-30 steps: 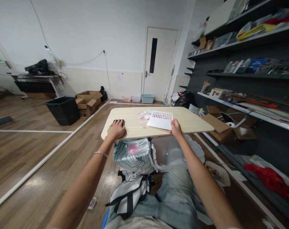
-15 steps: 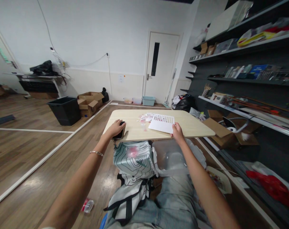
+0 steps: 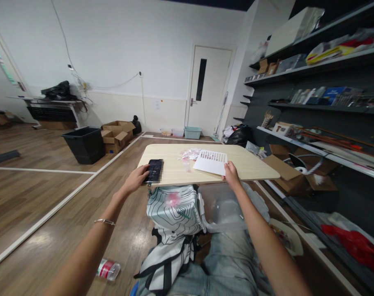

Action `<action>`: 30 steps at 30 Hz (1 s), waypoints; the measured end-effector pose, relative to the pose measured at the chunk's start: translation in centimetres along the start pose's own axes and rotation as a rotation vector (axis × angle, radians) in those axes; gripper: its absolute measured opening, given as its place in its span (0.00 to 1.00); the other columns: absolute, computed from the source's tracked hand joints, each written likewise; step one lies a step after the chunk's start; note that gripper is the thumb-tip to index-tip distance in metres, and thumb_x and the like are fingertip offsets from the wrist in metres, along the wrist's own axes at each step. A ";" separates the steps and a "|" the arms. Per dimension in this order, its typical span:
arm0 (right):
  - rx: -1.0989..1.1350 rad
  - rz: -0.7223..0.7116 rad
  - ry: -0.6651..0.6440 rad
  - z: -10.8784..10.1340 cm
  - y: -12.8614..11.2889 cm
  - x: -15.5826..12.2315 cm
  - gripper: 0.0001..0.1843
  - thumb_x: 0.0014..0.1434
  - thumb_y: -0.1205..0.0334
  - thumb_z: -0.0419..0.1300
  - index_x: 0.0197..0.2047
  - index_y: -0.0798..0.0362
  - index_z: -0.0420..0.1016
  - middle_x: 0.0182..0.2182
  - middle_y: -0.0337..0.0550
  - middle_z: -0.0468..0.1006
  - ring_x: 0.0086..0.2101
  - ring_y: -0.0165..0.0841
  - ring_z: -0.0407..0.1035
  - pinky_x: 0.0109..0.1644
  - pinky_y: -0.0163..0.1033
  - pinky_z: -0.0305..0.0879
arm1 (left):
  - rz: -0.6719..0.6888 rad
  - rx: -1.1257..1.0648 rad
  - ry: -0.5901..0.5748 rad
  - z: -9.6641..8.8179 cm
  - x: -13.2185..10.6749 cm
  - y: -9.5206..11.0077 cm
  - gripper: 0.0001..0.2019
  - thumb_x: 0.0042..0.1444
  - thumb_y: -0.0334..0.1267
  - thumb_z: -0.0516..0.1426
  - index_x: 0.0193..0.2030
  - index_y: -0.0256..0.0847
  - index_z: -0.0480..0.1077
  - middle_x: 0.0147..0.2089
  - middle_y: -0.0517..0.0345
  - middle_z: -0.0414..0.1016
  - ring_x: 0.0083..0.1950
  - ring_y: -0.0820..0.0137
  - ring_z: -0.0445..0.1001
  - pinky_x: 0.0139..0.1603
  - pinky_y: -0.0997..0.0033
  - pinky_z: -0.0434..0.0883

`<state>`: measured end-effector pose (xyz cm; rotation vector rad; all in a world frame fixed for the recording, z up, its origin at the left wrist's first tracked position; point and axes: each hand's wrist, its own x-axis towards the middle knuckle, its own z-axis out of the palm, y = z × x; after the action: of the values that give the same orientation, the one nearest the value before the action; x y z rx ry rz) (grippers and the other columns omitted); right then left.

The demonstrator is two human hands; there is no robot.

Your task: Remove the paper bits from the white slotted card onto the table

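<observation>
A light wooden table (image 3: 255, 166) stands in front of me. My left hand (image 3: 136, 180) grips a black phone (image 3: 154, 170) at the table's near left edge, screen facing up. My right hand (image 3: 232, 174) pinches the near corner of a white slotted plastic board (image 3: 210, 162) lying on the table. Small pink and white scraps (image 3: 190, 154) are scattered just behind the board. A silver bracelet (image 3: 104, 222) circles my left wrist.
A patterned bag (image 3: 173, 205) and a clear plastic bin (image 3: 224, 205) sit under the table by my knees. A bottle (image 3: 108, 269) lies on the floor at left. A black crate (image 3: 84, 144) and cardboard boxes (image 3: 114, 135) stand further left; shelves (image 3: 313, 98) line the right wall.
My left hand went from resting flat over the phone on the table to lifting it at the table's edge, screen now showing. The right hand stays on the white board.
</observation>
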<state>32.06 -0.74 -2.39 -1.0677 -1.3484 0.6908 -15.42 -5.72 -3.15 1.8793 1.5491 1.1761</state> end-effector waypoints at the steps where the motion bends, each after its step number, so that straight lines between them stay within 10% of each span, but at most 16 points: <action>1: 0.005 -0.001 -0.002 0.0 0.1 0.1 0.15 0.63 0.45 0.58 0.41 0.47 0.63 0.19 0.31 0.67 0.15 0.29 0.58 0.17 0.34 0.54 | -0.018 -0.049 -0.004 0.1 -0.1 -0.1 0.35 0.56 0.58 0.56 0.65 0.37 0.71 0.69 0.43 0.71 0.71 0.50 0.67 0.74 0.52 0.60; 8: 0.003 0.002 -0.001 -0.1 0.6 0.3 0.16 0.63 0.44 0.58 0.41 0.47 0.64 0.17 0.30 0.66 0.14 0.30 0.58 0.17 0.34 0.53 | -0.234 -0.412 -0.117 -0.2 -0.1 0.0 0.48 0.51 0.52 0.65 0.77 0.47 0.53 0.78 0.43 0.56 0.72 0.48 0.67 0.57 0.54 0.77; 30: -0.001 0.010 -0.009 -0.1 0.1 0.1 0.14 0.63 0.46 0.57 0.41 0.47 0.63 0.17 0.30 0.66 0.15 0.30 0.59 0.17 0.34 0.55 | -0.146 -0.180 -0.098 -1.3 -0.5 1.1 0.41 0.45 0.56 0.63 0.66 0.42 0.70 0.75 0.45 0.63 0.78 0.47 0.54 0.76 0.49 0.55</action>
<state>32.21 -0.62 -2.44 -1.0736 -1.3517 0.7027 -15.84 -6.72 -1.77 1.6532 1.4505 1.1028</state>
